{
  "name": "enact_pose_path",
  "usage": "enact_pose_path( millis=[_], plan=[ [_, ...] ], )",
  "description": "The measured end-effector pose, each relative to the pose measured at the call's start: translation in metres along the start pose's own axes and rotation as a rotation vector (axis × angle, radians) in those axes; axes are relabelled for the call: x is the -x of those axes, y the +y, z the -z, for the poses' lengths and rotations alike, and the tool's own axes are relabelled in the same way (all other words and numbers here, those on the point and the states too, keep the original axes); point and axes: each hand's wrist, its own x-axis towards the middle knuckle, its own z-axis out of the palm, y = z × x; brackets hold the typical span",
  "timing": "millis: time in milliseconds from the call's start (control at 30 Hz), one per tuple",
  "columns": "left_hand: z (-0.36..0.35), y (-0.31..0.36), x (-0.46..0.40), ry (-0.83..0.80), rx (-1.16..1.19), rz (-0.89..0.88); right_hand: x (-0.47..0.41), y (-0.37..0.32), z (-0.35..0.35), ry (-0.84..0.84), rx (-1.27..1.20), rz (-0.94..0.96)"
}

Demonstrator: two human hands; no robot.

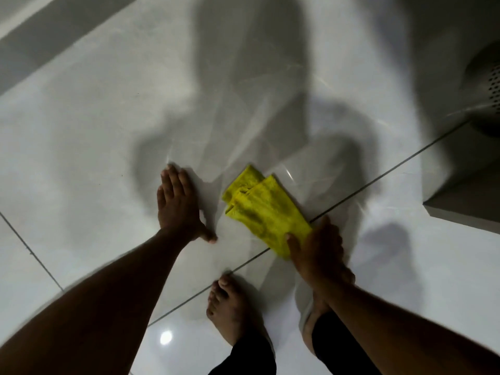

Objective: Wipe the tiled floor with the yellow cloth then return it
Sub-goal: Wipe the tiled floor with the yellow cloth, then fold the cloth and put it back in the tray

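Observation:
The yellow cloth [263, 209] lies folded and flat on the glossy white tiled floor [94, 136], stretching from the middle of the view toward the lower right across a dark grout line. My right hand [316, 247] presses down on the cloth's near end, fingers over its edge. My left hand [180, 204] rests flat on the bare tile to the left of the cloth, fingers spread, holding nothing.
My two bare feet stand just below the hands, the left foot [230, 307] at the grout line, the right foot [324, 301] partly under my right forearm. A white fixture with a perforated round part [487, 87] and a raised white base [460, 207] sit at the right. A grey skirting band [40, 41] runs along the upper left.

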Motion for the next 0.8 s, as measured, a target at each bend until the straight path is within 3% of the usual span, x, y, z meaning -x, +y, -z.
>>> enact_pose_path(
  millis=[67,200,267,367,500,600,700,800],
  plan=[
    [-0.002,0.002,0.006,0.033,-0.022,0.003,0.002,-0.004,0.004,-0.099,-0.162,-0.116],
    [-0.002,0.006,0.043,0.091,0.007,0.004,-0.011,-0.045,0.027,-0.040,-0.595,-0.321],
    [0.009,0.009,0.075,0.084,0.027,-0.010,-0.002,-0.061,0.057,-0.092,-0.795,-0.380],
    [0.056,0.017,0.143,0.083,0.128,0.014,0.053,-0.088,0.131,-0.199,-0.822,-0.192],
    [0.161,0.040,0.253,0.055,0.353,0.038,0.174,-0.117,0.254,0.008,-0.528,0.146],
    [0.249,0.057,0.338,-0.042,0.491,-0.007,0.280,-0.122,0.355,0.065,-0.336,0.447],
    [0.338,0.069,0.415,-0.172,0.818,-0.021,0.382,-0.118,0.462,0.157,-0.127,0.743],
    [0.405,0.074,0.481,-0.219,1.154,-0.258,0.467,-0.117,0.556,0.251,-0.232,0.863]
  ],
)
